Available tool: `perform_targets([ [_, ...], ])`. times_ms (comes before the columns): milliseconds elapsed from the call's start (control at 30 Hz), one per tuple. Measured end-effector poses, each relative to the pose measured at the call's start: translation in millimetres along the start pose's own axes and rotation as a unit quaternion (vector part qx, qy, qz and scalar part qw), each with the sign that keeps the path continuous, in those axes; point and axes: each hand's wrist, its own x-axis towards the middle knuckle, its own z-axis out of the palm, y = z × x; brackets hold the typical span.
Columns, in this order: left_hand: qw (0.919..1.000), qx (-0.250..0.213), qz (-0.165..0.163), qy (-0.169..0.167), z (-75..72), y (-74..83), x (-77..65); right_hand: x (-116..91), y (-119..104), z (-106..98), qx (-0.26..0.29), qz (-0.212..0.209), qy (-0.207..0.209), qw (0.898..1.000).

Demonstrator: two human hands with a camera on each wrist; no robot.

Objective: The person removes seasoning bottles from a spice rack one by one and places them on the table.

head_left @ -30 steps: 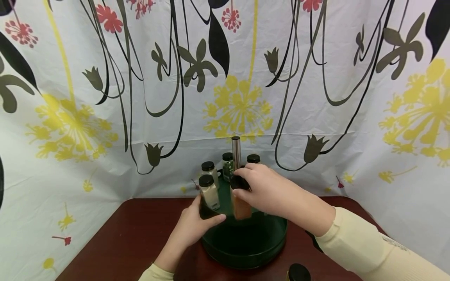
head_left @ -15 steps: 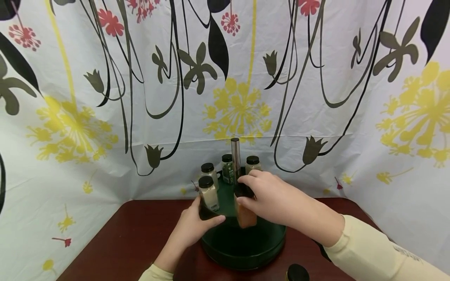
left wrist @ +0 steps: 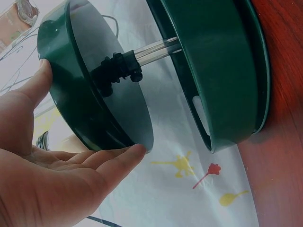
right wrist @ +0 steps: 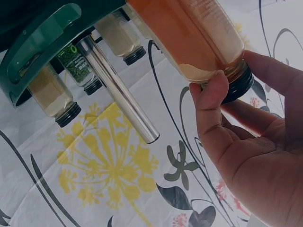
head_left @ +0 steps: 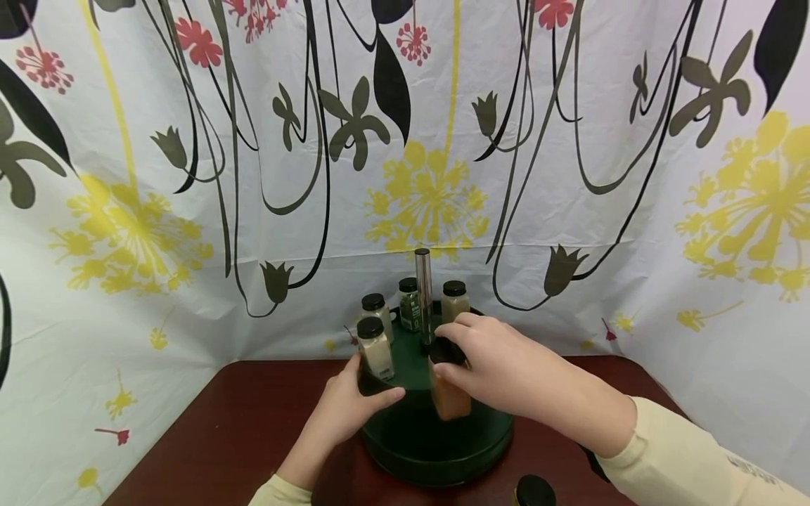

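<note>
My right hand (head_left: 506, 362) pinches a spice jar (head_left: 452, 398) of orange-brown powder by its black lid and neck. The jar hangs slightly tilted over the front of a green two-tier spice rack; its lid and the thumb on it show closely in the right wrist view. My left hand (head_left: 348, 407) holds the left edge of the rack's upper tier (left wrist: 68, 90), thumb on the outer wall and fingers along it. A pale powder jar (head_left: 377, 355) stands on that tier beside my left fingers. The lower tier (head_left: 436, 465) sits on the table beneath.
A shiny metal post (head_left: 424, 299) rises from the rack's middle. Behind it stand a jar of green herbs (head_left: 410, 309) and other pale jars. Another black-lidded jar (head_left: 534, 490) is at the front right of the dark red table (head_left: 209, 429). A flowered curtain (head_left: 285, 232) hangs behind.
My right hand has drawn the orange-brown jar down and rightward, away from the post, uncovering more of the pale jar at the back right. My left hand stays at the upper tier.
</note>
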Motion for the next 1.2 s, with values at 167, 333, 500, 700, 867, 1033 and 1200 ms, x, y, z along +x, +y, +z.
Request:
perform_targets([
  [167, 1.0, 0.001, -0.006, -0.002, 0.3, -1.5, 0.8, -3, 0, 2, -0.002, 0.003, 0.0, 1.0],
  [333, 1.0, -0.001, -0.008, -0.002, 0.5, -1.8, 1.1, -7, -1, 4, 0.0, 0.009, -0.002, 1.0],
  [500, 1.0, -0.004, -0.005, -0.001, 0.7, -1.4, 0.8, -10, -1, 7, 0.006, 0.014, -0.006, 1.0],
  [700, 0.9999, -0.008, -0.006, -0.001, 1.3, -1.4, 1.3, -13, 0, 12, 0.019, 0.012, -0.02, 1.0],
  [867, 1.0, -0.003, -0.008, 0.0, 1.5, -2.1, 1.7, -16, 2, 16, 0.024, 0.013, -0.029, 0.999],
  [1033, 1.0, -0.001, -0.007, 0.005, 1.6, -2.3, 2.5, -20, 4, 24, 0.029, 0.015, -0.042, 0.999],
  [1200, 0.9999, 0.002, -0.008, 0.007, 2.7, -2.6, 2.3, -23, 7, 32, 0.034, 0.01, -0.049, 0.998],
])
